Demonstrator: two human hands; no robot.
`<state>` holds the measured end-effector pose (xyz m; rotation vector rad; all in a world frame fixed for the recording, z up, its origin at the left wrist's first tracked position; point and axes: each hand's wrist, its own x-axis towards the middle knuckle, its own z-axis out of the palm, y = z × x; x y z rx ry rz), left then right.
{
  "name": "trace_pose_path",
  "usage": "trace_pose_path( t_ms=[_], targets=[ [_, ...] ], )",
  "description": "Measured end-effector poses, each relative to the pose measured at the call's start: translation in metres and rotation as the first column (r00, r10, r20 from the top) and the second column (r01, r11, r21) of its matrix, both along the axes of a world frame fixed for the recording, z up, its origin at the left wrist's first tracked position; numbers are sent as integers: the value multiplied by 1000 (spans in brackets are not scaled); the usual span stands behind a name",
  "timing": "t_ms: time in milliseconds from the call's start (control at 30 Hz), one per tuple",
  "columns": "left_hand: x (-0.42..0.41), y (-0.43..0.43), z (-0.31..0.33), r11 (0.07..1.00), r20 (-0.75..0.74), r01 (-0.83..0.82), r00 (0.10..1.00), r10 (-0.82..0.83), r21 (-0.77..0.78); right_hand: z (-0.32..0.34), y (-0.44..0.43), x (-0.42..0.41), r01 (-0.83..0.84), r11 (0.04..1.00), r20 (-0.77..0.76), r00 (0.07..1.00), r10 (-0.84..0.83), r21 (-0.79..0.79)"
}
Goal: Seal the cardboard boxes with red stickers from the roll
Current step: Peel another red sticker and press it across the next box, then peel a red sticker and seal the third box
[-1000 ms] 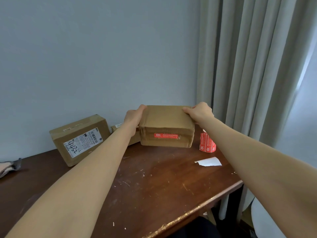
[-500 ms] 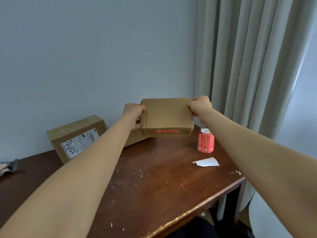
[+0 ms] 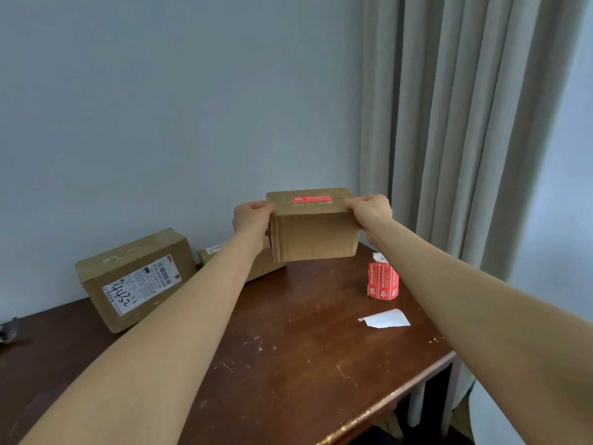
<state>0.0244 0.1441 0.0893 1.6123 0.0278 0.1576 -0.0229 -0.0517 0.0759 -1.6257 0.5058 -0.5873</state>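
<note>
I hold a small cardboard box in the air above the far side of the table. My left hand grips its left end and my right hand grips its right end. A red sticker runs along the seam on the box's top face. The roll of red stickers stands upright on the table below and right of the box. A larger box with a white shipping label lies at the back left. A third box sits behind my left forearm, mostly hidden.
A torn white backing slip lies on the dark wooden table near the roll. The table's front edge runs diagonally at lower right. Grey curtains hang at the right; a dark object sits at the far left.
Both hands lifted the small box off the table and turned it, so the red sticker moved from the near face to the top face.
</note>
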Motion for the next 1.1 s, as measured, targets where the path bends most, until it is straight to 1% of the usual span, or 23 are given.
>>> trace_pose_path(
  t_ms=[133, 233, 333, 433, 567, 633, 800, 1100],
  targets=[
    [7, -13, -2, 999, -2, 41, 999, -41, -31, 0, -8, 10, 53, 999, 22, 998, -53, -11],
    [15, -26, -4, 997, -6, 75, 997, -75, -7, -2, -14, 22, 66, 998, 24, 998, -66, 4],
    [30, -41, -12, 990, -51, 133, 990, -131, 50, -14, -21, 39, 70, 997, 0, 998, -70, 35],
    [48, -55, -22, 981, -111, 185, 978, -178, 54, -28, -27, 58, 74, 994, -31, 997, -72, 75],
    [72, -66, -36, 980, -155, 191, 971, -179, 62, -40, -32, 78, 33, 995, -53, 998, -28, 90],
    [98, -78, -48, 980, -187, 185, 968, -169, 76, -50, -39, 100, 28, 995, -72, 997, -22, 91],
    [118, -78, -54, 981, -183, 168, 972, -148, 98, -57, -31, 114, -27, 997, -73, 997, 32, 68],
    [123, -83, -58, 963, -186, 204, 968, -170, 178, -58, -34, 113, -107, 994, -143, 984, 103, -17]
  ],
)
